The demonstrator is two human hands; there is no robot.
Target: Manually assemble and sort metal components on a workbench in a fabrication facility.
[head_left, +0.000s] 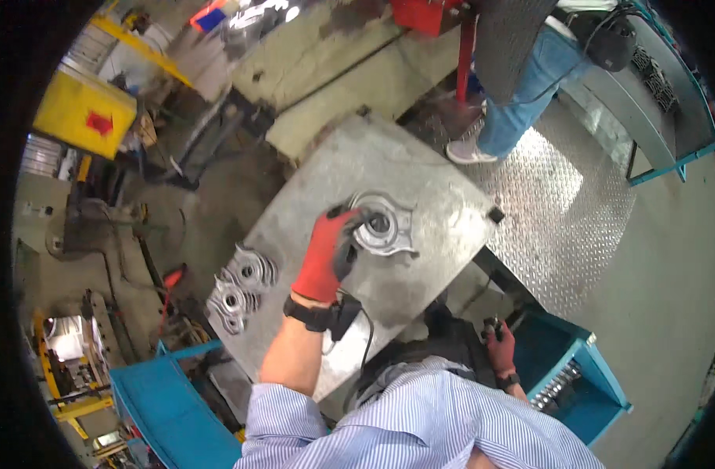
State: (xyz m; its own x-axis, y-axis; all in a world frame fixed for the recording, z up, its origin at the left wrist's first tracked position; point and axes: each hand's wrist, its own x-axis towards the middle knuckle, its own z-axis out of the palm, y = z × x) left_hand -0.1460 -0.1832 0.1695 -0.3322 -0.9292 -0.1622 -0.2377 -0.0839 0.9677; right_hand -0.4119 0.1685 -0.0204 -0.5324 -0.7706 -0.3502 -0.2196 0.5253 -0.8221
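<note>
A grey cast-metal bracket with a round hub and curved arms lies on the metal-topped table. My left hand, in a red glove with dark fingers, is closed on the bracket's left side; the thumb and fingertips reach to its ring. Down at the lower right, beside a blue bin, my right hand wears a similar red glove. Its fingers are curled round a small dark object that I cannot make out. Two stacks of similar brackets stand at the table's left corner.
A blue bin holding shiny metal parts is at the lower right; a blue cart stands lower left. Another person in jeans stands on the tread-plate floor beyond the table. A dark cable hangs near my left wrist.
</note>
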